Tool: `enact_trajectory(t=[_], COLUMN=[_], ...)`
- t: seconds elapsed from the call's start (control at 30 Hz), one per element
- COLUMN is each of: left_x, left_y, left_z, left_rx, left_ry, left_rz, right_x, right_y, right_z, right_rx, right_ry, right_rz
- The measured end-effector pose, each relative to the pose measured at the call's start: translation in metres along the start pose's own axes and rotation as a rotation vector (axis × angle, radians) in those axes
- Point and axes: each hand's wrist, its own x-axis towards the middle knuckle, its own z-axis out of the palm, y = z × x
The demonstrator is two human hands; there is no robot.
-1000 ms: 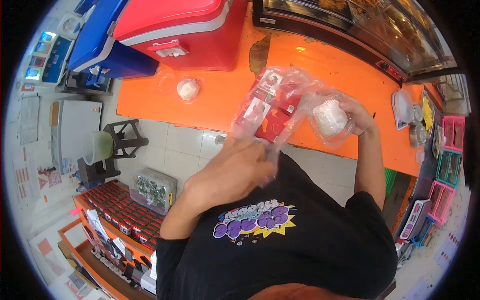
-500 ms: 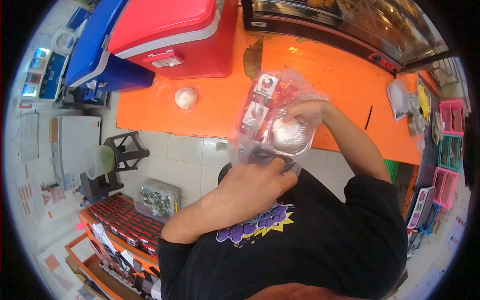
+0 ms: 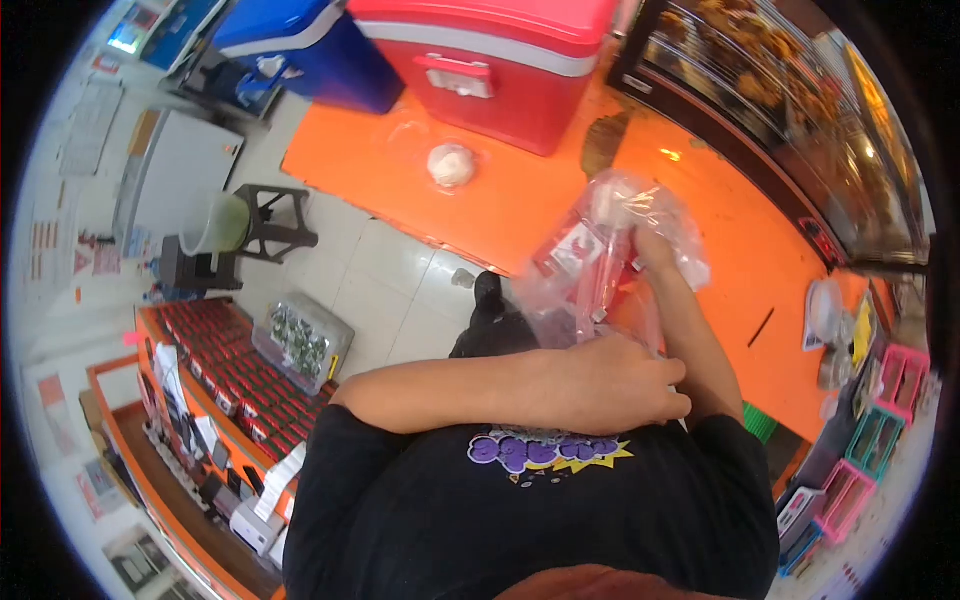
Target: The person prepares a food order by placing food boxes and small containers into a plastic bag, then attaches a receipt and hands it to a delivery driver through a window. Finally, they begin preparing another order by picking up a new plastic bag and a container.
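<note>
A clear plastic bag (image 3: 560, 300) with red and white sachets (image 3: 578, 248) inside lies over the front of the orange table. My left hand (image 3: 610, 380) is closed on the bag's near edge, close to my shirt. My right hand (image 3: 655, 250) reaches into the bag. Its fingers are hidden by the shiny plastic. Close to its fingertips, at the bag's far end, is a pale round bundle (image 3: 615, 203), seen through the plastic. Another white round bundle (image 3: 451, 165) sits on the table to the left, in a clear open container.
Red (image 3: 490, 75) and blue (image 3: 310, 55) cooler boxes stand at the back of the orange table (image 3: 400, 215). A glass food warmer (image 3: 770, 120) is at the back right. A pen (image 3: 761, 327) lies at right. Plastic stools (image 3: 275, 222) stand on the floor at left.
My right hand has moved away from me, deeper into the bag, with the round bundle now at the far end. My left hand has shifted right and nearer my body. The view has turned.
</note>
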Motion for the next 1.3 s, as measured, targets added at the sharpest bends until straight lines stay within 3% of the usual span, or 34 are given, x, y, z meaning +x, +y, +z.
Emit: enact_trajectory(t=[0.07,0.1,0.13,0.17,0.2,0.23,0.27,0.33,0.37,0.43,0.5,0.57,0.63,0.67,0.73,0.8,0.87,0.93,0.97,1.03,1.1,1.2,1.23,1.3], left_x=[-0.013,-0.023,-0.035,-0.054,-0.077,-0.097,-0.123,-0.184,-0.216,-0.251,-0.257,-0.263,-0.267,-0.261,-0.244,-0.228,-0.216,-0.208,-0.207,-0.209,-0.206,-0.201,-0.198,-0.187], left_y=[-0.012,-0.022,-0.036,-0.064,-0.097,-0.121,-0.163,-0.260,-0.321,-0.386,-0.402,-0.413,-0.429,-0.420,-0.373,-0.343,-0.324,-0.314,-0.314,-0.326,-0.331,-0.314,-0.309,-0.312], left_z=[-0.004,-0.006,-0.007,-0.003,-0.001,-0.009,-0.011,-0.019,-0.019,-0.034,-0.050,-0.052,-0.044,-0.044,-0.039,-0.031,-0.019,-0.008,-0.002,0.021,0.045,0.054,0.055,0.058], left_rx=[-0.062,-0.131,-0.192,-0.128,-0.065,-0.106,-0.333,-0.165,-0.359,-0.089,-0.243,-0.393,-0.445,-0.454,-0.033,0.022,0.088,0.756,0.758,0.391,0.482,0.604,0.549,0.496], left_ry=[0.032,0.284,0.536,0.638,0.735,0.938,1.175,1.573,1.796,1.822,1.731,1.627,1.702,1.692,1.822,1.771,1.730,1.309,1.316,0.951,0.986,1.043,1.157,1.272], left_rz=[-0.005,0.069,0.147,0.024,-0.098,-0.351,-0.576,-0.931,-1.052,-1.298,-1.350,-1.391,-1.088,-1.088,-0.904,-0.890,-0.872,-0.684,-0.687,-0.727,-0.697,-0.648,-0.670,-0.692], right_x=[-0.037,-0.053,-0.067,-0.080,-0.096,-0.110,-0.118,-0.128,-0.123,-0.102,-0.080,-0.049,-0.024,-0.007,0.022,0.047,0.070,0.079,0.081,0.091,0.106,0.125,0.124,0.115], right_y=[-0.041,-0.057,-0.064,-0.081,-0.106,-0.131,-0.152,-0.180,-0.187,-0.205,-0.205,-0.192,-0.174,-0.162,-0.137,-0.119,-0.102,-0.092,-0.089,-0.073,-0.050,-0.029,-0.032,-0.036], right_z=[-0.024,-0.039,-0.057,-0.074,-0.086,-0.093,-0.094,-0.085,-0.072,-0.030,0.027,0.078,0.117,0.131,0.155,0.176,0.197,0.216,0.226,0.236,0.246,0.256,0.255,0.250], right_rx=[-0.268,-0.448,-0.490,-0.704,-0.672,-0.635,-0.642,-0.377,-0.383,-0.193,-0.131,-0.208,-0.270,-0.243,-0.213,0.015,0.078,0.140,0.134,0.125,0.009,-0.066,-0.066,0.005], right_ry=[-0.105,-0.165,-0.353,-0.498,-0.585,-0.658,-0.661,-0.471,-0.469,-0.358,-0.366,-0.520,-0.574,-0.578,-0.575,-0.473,-0.415,-0.359,-0.352,-0.349,-0.461,-0.436,-0.439,-0.399], right_rz=[0.037,0.023,-0.153,-0.373,-0.156,0.063,0.059,-0.072,-0.078,-0.383,-0.346,-0.218,-0.201,-0.139,-0.061,0.088,0.092,0.086,0.061,0.030,-0.278,-0.330,-0.333,-0.058])
